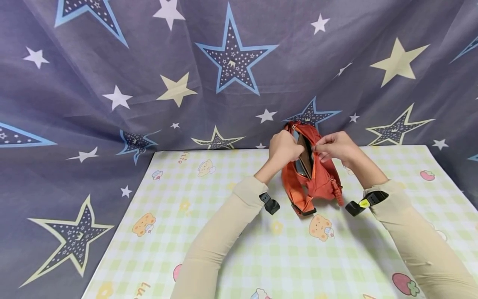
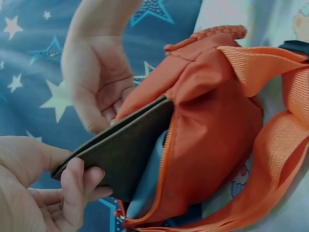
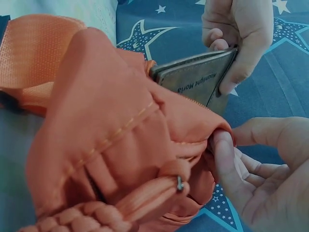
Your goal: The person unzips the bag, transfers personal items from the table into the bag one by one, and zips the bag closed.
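Observation:
An orange-red waist bag with its zip undone stands at the far edge of the table, against the curtain. My left hand pinches a brown wallet by one corner. Part of the wallet sticks out of the bag's mouth; its other end is hidden inside. Small lettering shows on it in the right wrist view. With thumb and fingers, my right hand pinches the bag's opening edge on the other side. Inside the bag, beside the wallet, lies a smooth blue-grey object, mostly covered, its kind unclear.
The bag's wide orange strap hangs toward me onto the table, with a black buckle at its end. A braided cord dangles on the right. A checked cloth covers the table; a star-patterned curtain rises behind.

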Available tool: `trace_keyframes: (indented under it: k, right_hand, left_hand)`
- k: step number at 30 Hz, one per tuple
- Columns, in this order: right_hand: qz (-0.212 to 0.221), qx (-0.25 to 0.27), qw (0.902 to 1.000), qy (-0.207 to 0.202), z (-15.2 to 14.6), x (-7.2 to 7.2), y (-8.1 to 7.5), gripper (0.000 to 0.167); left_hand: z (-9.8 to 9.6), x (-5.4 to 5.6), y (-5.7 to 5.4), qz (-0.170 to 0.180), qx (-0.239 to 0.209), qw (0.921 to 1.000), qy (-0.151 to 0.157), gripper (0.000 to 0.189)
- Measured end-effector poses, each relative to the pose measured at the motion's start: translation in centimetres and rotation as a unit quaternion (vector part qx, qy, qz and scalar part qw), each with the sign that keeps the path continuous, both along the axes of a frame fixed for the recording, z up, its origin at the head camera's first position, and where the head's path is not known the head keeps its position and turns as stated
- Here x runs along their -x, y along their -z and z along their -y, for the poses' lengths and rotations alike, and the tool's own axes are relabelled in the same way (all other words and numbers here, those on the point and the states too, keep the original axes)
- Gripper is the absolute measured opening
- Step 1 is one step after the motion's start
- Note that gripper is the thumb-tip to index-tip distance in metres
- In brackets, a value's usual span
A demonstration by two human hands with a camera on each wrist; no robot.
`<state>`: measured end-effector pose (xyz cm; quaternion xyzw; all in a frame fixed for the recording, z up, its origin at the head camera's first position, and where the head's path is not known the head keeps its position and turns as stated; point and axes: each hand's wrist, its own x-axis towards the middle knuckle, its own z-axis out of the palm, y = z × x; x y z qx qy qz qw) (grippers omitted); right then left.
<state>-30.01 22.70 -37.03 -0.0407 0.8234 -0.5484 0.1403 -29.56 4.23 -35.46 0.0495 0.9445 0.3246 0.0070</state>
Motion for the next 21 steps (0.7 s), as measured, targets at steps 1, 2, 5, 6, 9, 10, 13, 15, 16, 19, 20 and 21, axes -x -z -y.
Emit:
trace_keyframes:
  k: [1,2,5,6,9,10,13,15,16,19,20,21]
  right_hand:
    - [0.0,-0.001,1.0,0.001,0.01,0.01,0.0,0.027]
    - [0.0,-0.002,1.0,0.002,0.04,0.01,-0.01,0.026]
    - [0.009,-0.006,0.9999,-0.003,0.07,0.02,0.16,0.027]
    - [0.015,-0.011,0.9998,-0.007,0.09,0.0,0.23,0.028]
    - [0.045,-0.018,0.9985,-0.027,0.07,-0.16,0.51,0.03]
    - [0.052,-0.019,0.9979,-0.034,0.02,-0.24,0.58,0.03]
    - [0.061,-0.014,0.997,-0.047,-0.2,-0.44,0.71,0.027]
    - [0.054,-0.008,0.9974,-0.046,-0.37,-0.53,0.63,0.023]
    - [0.051,-0.004,0.9977,-0.046,-0.43,-0.56,0.55,0.021]
    - [0.049,0.006,0.9979,-0.043,-0.48,-0.64,0.19,0.017]
    - [0.05,0.009,0.9978,-0.043,-0.49,-0.67,0.07,0.015]
    - [0.053,0.013,0.9976,-0.043,-0.49,-0.71,-0.03,0.014]
  left_hand:
    - [-0.09,-0.01,0.05,-0.002,0.003,1.0,-0.001,0.051]
    - [-0.13,-0.01,0.05,-0.001,0.005,1.0,-0.001,0.051]
    - [-0.04,0.11,0.03,0.013,-0.009,0.9998,-0.012,0.053]
    - [0.02,0.18,0.01,0.019,-0.018,0.9995,-0.016,0.053]
    - [0.16,0.36,-0.01,0.032,-0.039,0.9985,-0.023,0.055]
    - [0.16,0.38,0.0,0.032,-0.041,0.9983,-0.023,0.055]
    - [-0.03,0.39,0.14,0.015,-0.037,0.9991,-0.018,0.054]
    - [-0.19,0.33,0.22,-0.001,-0.029,0.9995,-0.015,0.053]
    - [-0.28,0.3,0.26,-0.01,-0.026,0.9995,-0.015,0.052]
    - [-0.47,0.21,0.37,-0.027,-0.013,0.9994,-0.017,0.051]
    - [-0.5,0.17,0.42,-0.032,-0.008,0.9993,-0.018,0.051]
    - [-0.52,0.14,0.48,-0.036,-0.005,0.9991,-0.02,0.05]
